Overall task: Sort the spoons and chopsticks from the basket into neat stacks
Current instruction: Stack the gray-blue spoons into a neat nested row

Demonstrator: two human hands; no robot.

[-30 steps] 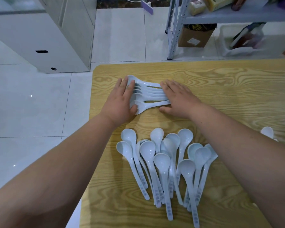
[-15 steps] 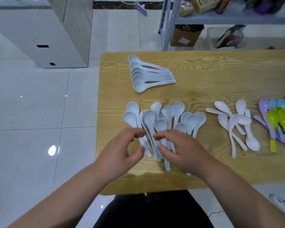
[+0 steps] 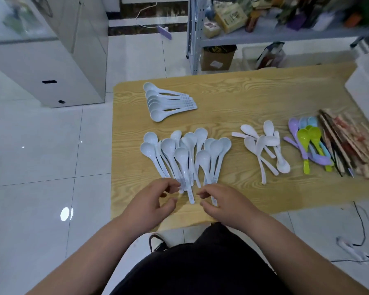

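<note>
Left hand [image 3: 156, 202] and right hand [image 3: 225, 204] sit at the fanned blue spoons' [image 3: 182, 155] handle ends, each grip half-curled; whether either holds a spoon is unclear.

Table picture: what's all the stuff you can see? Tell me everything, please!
table: one, light wood, middle
spoon stack: one, about six spoons, pale blue, table's far left
loose spoons: about a dozen, pale blue, near left, fanned out
white spoons: about six, white, right of the loose spoons
coloured spoons: several, purple, blue and green, further right
chopsticks: a bundle, brown, far right
shelf: one, grey metal, behind the table
cardboard box: one, brown, on the floor under the shelf
cabinet: one, white, back left
left hand: one, fingers curled at the loose spoons' handles
right hand: one, fingers curled beside it
</note>
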